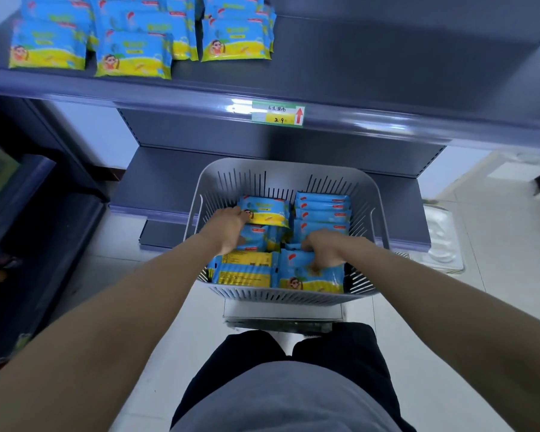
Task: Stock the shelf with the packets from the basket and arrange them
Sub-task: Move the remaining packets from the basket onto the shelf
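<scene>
Both hands are down in the grey slatted basket [281,296], which sits in front of the lower shelf [169,179].

The left hand [228,227] grips the far-left packet [270,210] by its left end, fingers curled round the edge. That one lies tilted on top of another packet [258,240] near the wrist. The right hand [325,247] has its fingers curled into the top of the front-right packet [309,277], which stands face-out against the near wall of the basket. Just beside it on the left is one back-side-out packet [242,271], yellow panel showing. In the far right corner there's a row of packets on edge [321,210] — I count four tops, and any more are hidden behind the right hand. So eight in the basket that I can actually see.

On the upper shelf [387,73] the same blue-and-yellow stocked packets [133,56] sit in three columns at the left end. Three front ones show fully; the ones overlapping behind are too blurry to count. One price tag [278,115] with a red arrow sits on that shelf's front rail.
</scene>
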